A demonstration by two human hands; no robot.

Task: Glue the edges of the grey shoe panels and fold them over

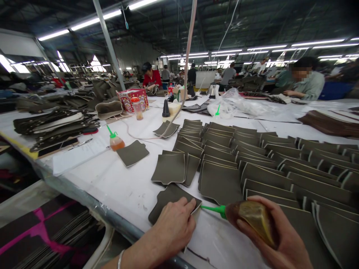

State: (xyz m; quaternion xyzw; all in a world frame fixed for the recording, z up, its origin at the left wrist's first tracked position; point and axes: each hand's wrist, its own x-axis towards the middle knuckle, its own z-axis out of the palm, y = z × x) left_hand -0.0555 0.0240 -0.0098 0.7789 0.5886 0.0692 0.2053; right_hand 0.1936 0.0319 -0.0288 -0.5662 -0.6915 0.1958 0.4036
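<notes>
While the left hand pins the dark piece flat-fingered, the right hand grips a bottle aimed leftward at it.

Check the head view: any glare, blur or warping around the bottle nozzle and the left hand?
Head view: green nozzle, squeeze bottle in the right hand, and dark piece under the left hand are sharp, evenly lit; ceiling lights blow out; wide-angle distortion bends the table edge and stretches corners.
</notes>
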